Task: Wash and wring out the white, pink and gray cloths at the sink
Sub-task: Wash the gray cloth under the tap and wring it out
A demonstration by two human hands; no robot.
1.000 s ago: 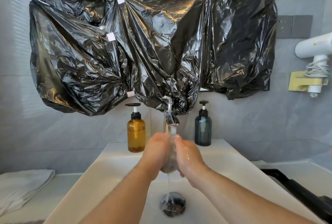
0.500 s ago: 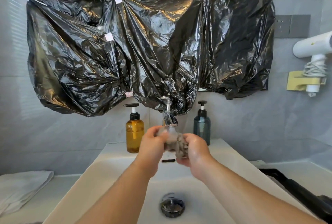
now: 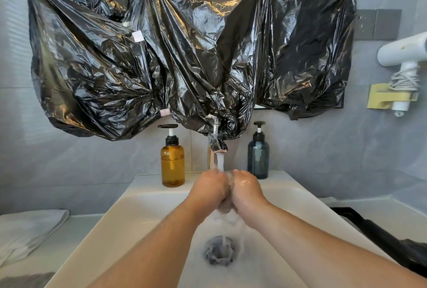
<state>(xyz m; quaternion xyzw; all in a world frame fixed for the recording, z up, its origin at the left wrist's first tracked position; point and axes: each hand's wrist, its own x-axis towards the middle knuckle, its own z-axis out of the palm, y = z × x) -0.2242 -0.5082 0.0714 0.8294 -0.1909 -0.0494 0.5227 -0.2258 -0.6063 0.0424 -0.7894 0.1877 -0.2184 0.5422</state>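
Two grips, left grip (image 3: 208,189) and right grip (image 3: 247,191), clench the bunched gray cloth (image 3: 227,209) at its middle; it seems soft, soaked and slippery.

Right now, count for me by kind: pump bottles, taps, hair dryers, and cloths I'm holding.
Pump bottles: 2, the amber bottle and the dark blue bottle
Taps: 1, the running tap
Hair dryers: 1, the white hair dryer
Cloths held: 1, the gray cloth
Total: 5

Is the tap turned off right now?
No, water streams from the tap onto the cloth squeezed between the left hand and right hand over the sink.
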